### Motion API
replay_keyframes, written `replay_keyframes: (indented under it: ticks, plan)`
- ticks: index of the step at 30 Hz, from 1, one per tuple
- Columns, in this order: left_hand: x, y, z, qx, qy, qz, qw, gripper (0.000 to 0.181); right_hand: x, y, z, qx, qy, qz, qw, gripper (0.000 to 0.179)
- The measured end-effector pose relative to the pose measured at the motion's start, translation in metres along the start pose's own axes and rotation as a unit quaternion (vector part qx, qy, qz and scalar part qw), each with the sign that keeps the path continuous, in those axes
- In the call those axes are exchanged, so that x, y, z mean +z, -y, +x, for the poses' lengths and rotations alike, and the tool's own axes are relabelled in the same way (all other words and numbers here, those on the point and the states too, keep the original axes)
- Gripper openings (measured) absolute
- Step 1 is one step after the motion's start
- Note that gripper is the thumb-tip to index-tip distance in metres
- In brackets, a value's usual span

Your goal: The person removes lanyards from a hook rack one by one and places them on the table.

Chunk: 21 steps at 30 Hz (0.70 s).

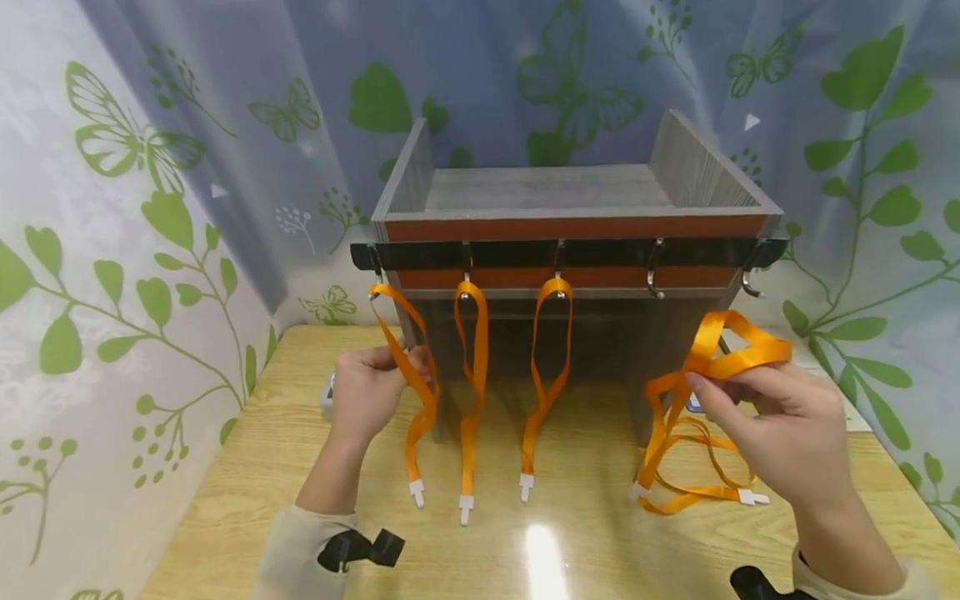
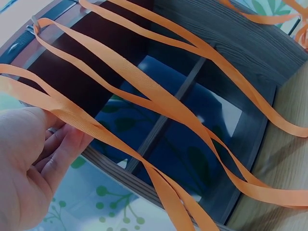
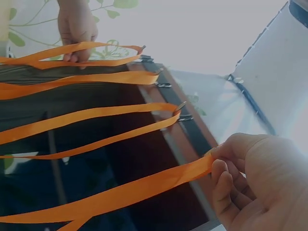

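Observation:
My right hand (image 1: 795, 417) pinches the looped top of an orange lanyard (image 3: 154, 185) between thumb and fingers, below and in front of the rightmost hooks. Three more orange lanyards hang from the hook rail (image 1: 510, 253): a left one (image 1: 420, 408), a middle one (image 1: 471, 392) and a third (image 1: 534, 417). White clips dangle at their lower ends. My left hand (image 1: 375, 392) is beside the stand's left side, its fingertips partly behind the left lanyard. In the left wrist view this hand (image 2: 29, 163) has bent fingers close to the side board's edge; whether they grip it is unclear.
The grey wooden stand (image 1: 551, 187) has an open top tray and a red-brown front. Two bare metal hooks, an inner one (image 1: 654, 283) and an outer one (image 1: 750, 283), are at the rail's right. Another orange lanyard (image 1: 697, 492) lies on the wooden table (image 1: 247, 467). A patterned curtain hangs behind.

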State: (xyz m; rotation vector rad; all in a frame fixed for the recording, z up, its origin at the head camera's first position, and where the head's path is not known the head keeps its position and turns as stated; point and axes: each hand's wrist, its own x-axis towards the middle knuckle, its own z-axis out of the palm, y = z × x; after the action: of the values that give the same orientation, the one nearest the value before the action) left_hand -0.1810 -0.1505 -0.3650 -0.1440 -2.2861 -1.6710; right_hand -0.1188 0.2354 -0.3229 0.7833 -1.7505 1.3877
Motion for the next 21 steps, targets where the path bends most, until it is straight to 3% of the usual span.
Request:
replay_keyframes:
  ticks: [3,5,11,14,21]
  plan:
    - [0.0,0.0,0.0,-0.003,-0.002,-0.001,1.0,0.018,0.0,-0.007,-0.01,0.022,0.008,0.05,0.9985,0.006]
    - [0.0,0.0,0.0,-0.005,-0.002,-0.001,1.0,0.019,-0.001,-0.011,-0.017,0.037,0.012,0.061,0.9974,0.016]
    - [0.0,0.0,0.001,0.0,-0.003,0.001,1.0,0.019,-0.002,-0.021,-0.036,0.088,0.009,0.042,0.9952,0.033]
    - [0.0,0.0,0.001,0.004,-0.001,-0.005,1.0,0.023,-0.003,-0.023,-0.043,0.106,0.008,0.055,0.9928,0.033]
    - [0.0,0.001,0.0,0.005,0.002,-0.016,0.9999,0.022,-0.005,-0.026,-0.059,0.168,0.036,0.012,0.9851,0.024]
